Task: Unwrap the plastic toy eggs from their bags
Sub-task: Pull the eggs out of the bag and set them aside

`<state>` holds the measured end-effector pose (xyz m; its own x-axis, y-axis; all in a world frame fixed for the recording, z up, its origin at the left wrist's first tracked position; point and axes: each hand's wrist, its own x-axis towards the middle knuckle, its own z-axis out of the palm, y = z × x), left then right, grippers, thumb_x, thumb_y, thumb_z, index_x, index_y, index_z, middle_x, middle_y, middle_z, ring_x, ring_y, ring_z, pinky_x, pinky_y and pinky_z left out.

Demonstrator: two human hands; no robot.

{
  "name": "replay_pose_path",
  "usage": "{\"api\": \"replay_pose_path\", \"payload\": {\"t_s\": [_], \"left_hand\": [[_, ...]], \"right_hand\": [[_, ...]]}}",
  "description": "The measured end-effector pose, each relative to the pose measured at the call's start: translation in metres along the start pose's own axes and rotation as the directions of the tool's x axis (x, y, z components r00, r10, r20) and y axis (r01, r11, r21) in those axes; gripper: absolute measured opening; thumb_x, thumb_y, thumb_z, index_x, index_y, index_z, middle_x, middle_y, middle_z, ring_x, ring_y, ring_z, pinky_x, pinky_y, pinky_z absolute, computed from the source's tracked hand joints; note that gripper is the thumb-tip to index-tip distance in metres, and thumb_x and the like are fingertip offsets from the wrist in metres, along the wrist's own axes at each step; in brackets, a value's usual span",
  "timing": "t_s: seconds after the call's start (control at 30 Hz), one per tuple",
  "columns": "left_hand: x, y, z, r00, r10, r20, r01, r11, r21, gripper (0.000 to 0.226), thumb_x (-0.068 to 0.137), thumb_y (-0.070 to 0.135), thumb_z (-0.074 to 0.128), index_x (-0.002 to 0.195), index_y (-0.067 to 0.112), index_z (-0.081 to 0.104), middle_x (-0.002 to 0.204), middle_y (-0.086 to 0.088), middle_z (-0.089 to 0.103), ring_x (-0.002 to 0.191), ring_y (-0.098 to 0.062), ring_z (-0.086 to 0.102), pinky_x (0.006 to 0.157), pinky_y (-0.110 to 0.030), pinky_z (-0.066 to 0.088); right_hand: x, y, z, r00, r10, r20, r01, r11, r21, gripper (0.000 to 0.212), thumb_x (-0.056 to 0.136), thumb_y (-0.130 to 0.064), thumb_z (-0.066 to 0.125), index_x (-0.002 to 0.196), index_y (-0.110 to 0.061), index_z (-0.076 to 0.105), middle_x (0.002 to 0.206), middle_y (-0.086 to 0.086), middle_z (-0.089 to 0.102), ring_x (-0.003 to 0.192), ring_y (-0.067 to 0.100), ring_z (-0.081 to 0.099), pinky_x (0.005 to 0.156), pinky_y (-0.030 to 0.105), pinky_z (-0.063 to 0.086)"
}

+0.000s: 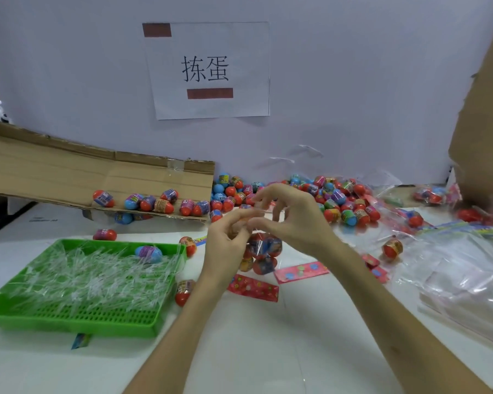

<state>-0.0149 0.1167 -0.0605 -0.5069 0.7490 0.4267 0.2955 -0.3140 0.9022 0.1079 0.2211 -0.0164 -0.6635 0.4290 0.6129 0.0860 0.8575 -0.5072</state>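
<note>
Tabletop [254,351], white and bare in front of me, gives my forearms room to work. Off to my left a cardboard sheet [54,172] slopes down from the wall. Several eggs rest along its lower fold, which acts as a gutter and stops them rolling away. Nearer on that side sits the green tray [69,327], heaped with clear plastic strips [91,280], close enough that waste can be dropped there without a reach. On my right lies a heap of empty bags [461,280], slack and see-through. Along the wall between the two, the loose eggs [333,200] are piled, out of my working space. My left hand [228,245] and right hand [293,214] meet above the middle of the table. From them hangs the bag of eggs [264,251], its few eggs bunched at the bottom by their own weight so that the neck draws taut. Two printed header cards [254,288] lie flat on the table near it. My left fingers [239,220] curl round the neck to steady it. My right thumb [264,223] pinches the film against a fingertip, and the other fingers arch upward, spread apart. Blur there stops me telling whether the seal has parted.
</note>
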Motion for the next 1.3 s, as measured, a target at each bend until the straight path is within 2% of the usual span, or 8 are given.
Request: {"api": "replay_pose_path", "payload": {"t_s": [0.1,0.3,0.4,0.73,0.93,1.1,1.2,1.3], "left_hand": [[0.0,-0.001,-0.001,1.0,0.021,0.017,-0.021,1.0,0.014,0.039,0.102,-0.002,0.053,0.106,0.031,0.073,0.096,0.006,0.077,0.099,-0.012,0.072,0.082,-0.022,0.058],[0.002,-0.001,-0.003,0.995,-0.06,0.074,0.064,0.997,-0.053,0.039,0.103,-0.009,0.047,0.104,0.019,0.074,0.097,0.01,0.079,0.093,-0.012,0.077,0.075,-0.022,0.06],[0.006,-0.004,-0.007,0.995,-0.089,0.04,0.091,0.994,-0.058,0.034,0.103,-0.007,0.048,0.105,0.012,0.075,0.101,0.002,0.079,0.093,-0.016,0.077,0.074,-0.026,0.061],[0.001,0.0,-0.002,0.996,-0.064,0.056,0.065,0.998,-0.022,0.038,0.104,0.0,0.052,0.106,0.033,0.071,0.092,0.019,0.078,0.094,-0.005,0.075,0.072,-0.016,0.058],[0.003,-0.003,-0.004,0.985,-0.095,0.142,0.099,0.995,-0.018,0.037,0.103,-0.006,0.047,0.117,0.016,0.073,0.102,-0.003,0.08,0.1,-0.017,0.076,0.083,-0.035,0.063],[0.005,-0.001,-0.013,0.985,-0.102,0.136,0.113,0.991,-0.073,0.04,0.101,-0.011,0.045,0.105,0.013,0.076,0.1,0.004,0.08,0.098,-0.013,0.076,0.077,-0.022,0.059],[0.009,-0.005,-0.02,0.99,-0.11,0.085,0.12,0.985,-0.12,0.032,0.103,-0.007,0.048,0.112,0.008,0.075,0.111,-0.002,0.078,0.105,-0.021,0.075,0.082,-0.031,0.062],[0.009,-0.005,-0.016,0.993,-0.089,0.078,0.098,0.987,-0.125,0.034,0.102,-0.006,0.05,0.108,0.015,0.075,0.106,0.007,0.079,0.1,-0.014,0.076,0.073,-0.024,0.061]], "right_hand": [[0.003,0.0,0.006,0.999,-0.027,-0.046,0.026,0.999,-0.025,0.013,0.085,-0.023,0.083,0.096,-0.017,0.079,0.082,-0.012,0.067,0.066,0.005,0.059,0.059,0.017,0.047],[0.004,0.009,-0.015,0.993,0.051,0.103,-0.06,0.995,0.086,0.018,0.094,-0.015,0.068,0.108,-0.013,0.079,0.088,-0.002,0.076,0.075,0.014,0.068,0.069,0.03,0.06],[0.006,0.013,-0.033,0.993,0.119,-0.024,-0.113,0.979,0.169,0.025,0.089,-0.026,0.067,0.111,-0.018,0.074,0.094,-0.001,0.077,0.08,0.023,0.073,0.072,0.029,0.062],[0.002,-0.004,0.006,0.989,-0.115,-0.093,0.109,0.992,-0.068,0.01,0.085,-0.013,0.081,0.095,-0.01,0.082,0.086,0.003,0.074,0.072,0.012,0.067,0.066,0.021,0.058],[0.003,0.011,-0.006,0.998,0.013,0.058,-0.022,0.987,0.158,0.009,0.086,-0.007,0.077,0.094,-0.005,0.081,0.08,0.0,0.072,0.073,0.016,0.068,0.066,0.024,0.058],[0.002,0.026,-0.031,0.979,0.203,0.029,-0.2,0.912,0.358,0.005,0.087,-0.015,0.076,0.09,-0.011,0.077,0.074,0.003,0.074,0.066,0.018,0.07,0.064,0.028,0.058],[-0.002,0.03,-0.042,0.976,0.199,-0.092,-0.169,0.949,0.266,0.005,0.087,-0.014,0.076,0.09,-0.018,0.076,0.078,0.0,0.075,0.068,0.014,0.072,0.066,0.022,0.058],[-0.006,0.014,-0.03,0.996,0.054,-0.072,-0.042,0.985,0.165,0.018,0.083,-0.025,0.079,0.097,-0.013,0.076,0.084,-0.001,0.075,0.072,0.015,0.071,0.068,0.026,0.061]]}}
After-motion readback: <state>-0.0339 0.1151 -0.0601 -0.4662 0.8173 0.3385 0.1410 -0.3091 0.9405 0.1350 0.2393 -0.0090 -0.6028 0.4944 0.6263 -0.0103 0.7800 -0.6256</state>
